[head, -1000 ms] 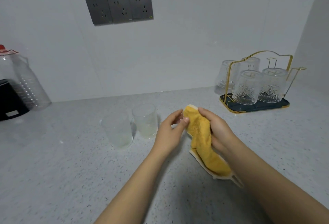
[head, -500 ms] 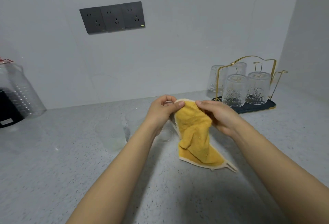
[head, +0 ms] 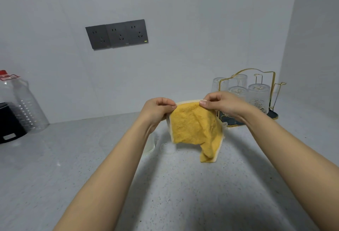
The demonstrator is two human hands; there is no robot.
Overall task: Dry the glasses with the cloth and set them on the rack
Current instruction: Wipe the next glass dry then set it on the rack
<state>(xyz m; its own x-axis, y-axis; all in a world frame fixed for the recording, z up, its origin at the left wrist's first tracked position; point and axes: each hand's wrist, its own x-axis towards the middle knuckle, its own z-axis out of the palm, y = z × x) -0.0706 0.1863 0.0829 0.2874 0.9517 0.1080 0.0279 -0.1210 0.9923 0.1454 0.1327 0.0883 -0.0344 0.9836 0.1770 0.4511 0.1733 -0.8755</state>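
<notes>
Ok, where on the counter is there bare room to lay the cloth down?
Bare counter lies between the forearms, below the hanging cloth, and more lies left, between the clear bottle and the left forearm. It is crowded under the left hand, where glasses stand, and around the rack behind the right hand.

A home kitchen corner: a speckled grey counter (head: 183, 203) meets plain pale walls, with a dark triple wall socket (head: 117, 36) above it, a gold wire rack (head: 255, 98) of upturned glasses, and a big clear plastic bottle (head: 23, 108) at the left.
</notes>
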